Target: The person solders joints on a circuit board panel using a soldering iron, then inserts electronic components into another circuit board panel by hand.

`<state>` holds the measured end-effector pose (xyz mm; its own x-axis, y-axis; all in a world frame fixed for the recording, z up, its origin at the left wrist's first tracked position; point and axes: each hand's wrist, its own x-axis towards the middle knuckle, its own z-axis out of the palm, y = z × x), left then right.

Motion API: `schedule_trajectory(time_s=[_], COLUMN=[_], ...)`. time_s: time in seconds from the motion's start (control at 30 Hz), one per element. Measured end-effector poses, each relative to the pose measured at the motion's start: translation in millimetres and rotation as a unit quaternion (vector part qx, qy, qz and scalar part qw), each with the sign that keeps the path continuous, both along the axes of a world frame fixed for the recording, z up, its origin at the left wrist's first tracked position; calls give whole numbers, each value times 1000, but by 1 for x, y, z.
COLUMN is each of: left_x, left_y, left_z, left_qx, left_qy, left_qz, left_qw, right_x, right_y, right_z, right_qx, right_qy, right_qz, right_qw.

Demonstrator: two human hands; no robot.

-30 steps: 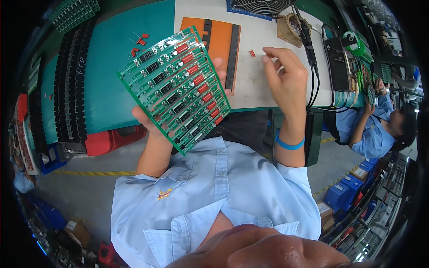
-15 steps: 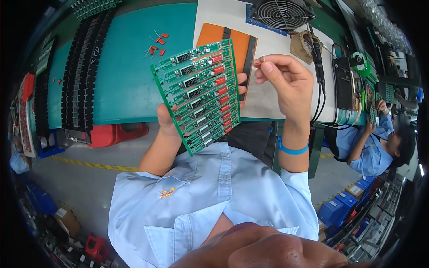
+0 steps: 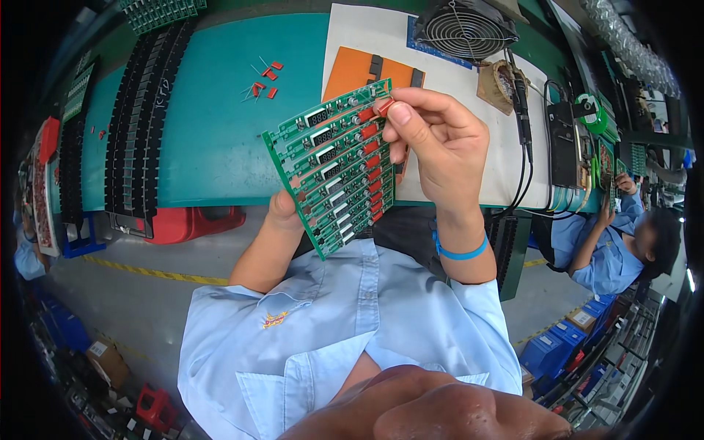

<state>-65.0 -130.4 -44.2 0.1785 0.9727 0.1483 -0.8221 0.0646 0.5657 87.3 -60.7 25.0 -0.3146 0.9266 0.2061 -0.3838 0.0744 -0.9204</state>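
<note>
My left hand [image 3: 284, 210] grips the lower left edge of a green circuit board panel [image 3: 334, 174], its other fingers hidden behind it. The panel is tilted above the table edge. Its strips carry small black or pale displays, with a column of red box-shaped capacitors along the right. At the top right corner, my right hand [image 3: 444, 143] pinches one red capacitor [image 3: 384, 108] between thumb and forefinger, close against the panel. Whether its leads are in the board cannot be seen. Several loose red capacitors [image 3: 271, 75] with long leads lie on the green mat [image 3: 235, 154] beyond the panel.
Behind the panel lies an orange plate [image 3: 350, 70] with black strips. A black fan [image 3: 466, 31] stands at the back. Dark cables [image 3: 525, 139] hang over the right side. Black slotted racks [image 3: 139, 125] stand left. A co-worker [image 3: 609, 246] handles boards at far right.
My right hand has moved left with the capacitor, from beside the panel to its top right corner. The panel has shifted slightly right and turned a little.
</note>
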Motion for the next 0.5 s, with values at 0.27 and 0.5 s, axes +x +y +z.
schedule_trajectory(time_s=[0.27, 0.5], left_x=[5, 2], left_y=[7, 10], left_z=[-1, -14], left_qx=[36, 103], left_qy=[-14, -25], left_qz=[-26, -45], left_qw=[999, 993], right_x=[-1, 1], right_y=[-2, -8], right_z=[0, 7], right_qx=[-11, -35], right_qy=[5, -8], right_qz=[4, 18], right_qw=[1000, 999])
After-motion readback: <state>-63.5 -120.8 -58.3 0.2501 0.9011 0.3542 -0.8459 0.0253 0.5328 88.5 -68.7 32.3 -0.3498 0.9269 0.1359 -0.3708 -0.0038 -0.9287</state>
